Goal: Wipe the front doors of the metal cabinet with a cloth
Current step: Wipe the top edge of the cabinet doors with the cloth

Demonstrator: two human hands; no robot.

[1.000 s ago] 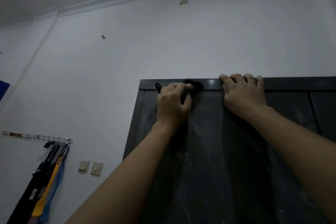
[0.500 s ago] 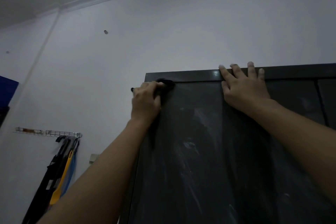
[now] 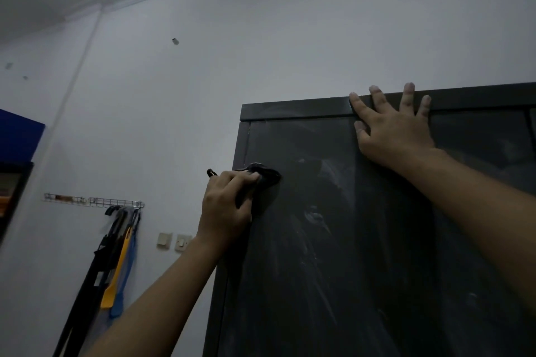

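High up, left hand (image 3: pixel 229 206) seemingly clenched; right hand (image 3: pixel 397 139) flat, fingers (image 3: pixel 406 97) splayed.

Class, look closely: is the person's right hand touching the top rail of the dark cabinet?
Touching. The head view shows the right hand spread flat on the door, its fingers lying across the cabinet's top rail with no gap.

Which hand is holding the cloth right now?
The left hand grips the dark cloth against the cabinet door near its left edge; the right hand lies flat, fingers spread, empty.
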